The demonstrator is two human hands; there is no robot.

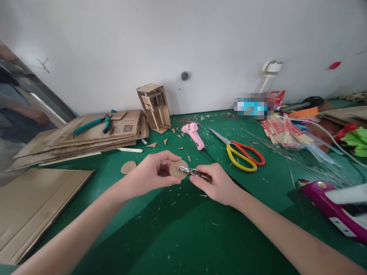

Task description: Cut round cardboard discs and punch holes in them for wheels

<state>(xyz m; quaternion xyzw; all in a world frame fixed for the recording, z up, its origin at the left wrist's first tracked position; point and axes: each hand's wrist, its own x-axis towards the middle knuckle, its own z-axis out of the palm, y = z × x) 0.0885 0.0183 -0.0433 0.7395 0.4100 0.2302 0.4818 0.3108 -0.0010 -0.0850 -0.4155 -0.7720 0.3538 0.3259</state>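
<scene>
the left hand [153, 171], fingers half open, is gripping a round tan cardboard disc [174, 170] above the green surface [183, 244] while the right hand [215, 184], closed round silver metal pliers [187, 170], is apparently punching its centre, likely calling for steady squeezing next.

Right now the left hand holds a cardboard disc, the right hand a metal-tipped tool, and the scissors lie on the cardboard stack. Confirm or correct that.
Wrong on one point: in the head view, the scissors lie on the green table, not the cardboard stack. The left hand does hold the cardboard disc, the right hand the metal-tipped tool.
</scene>
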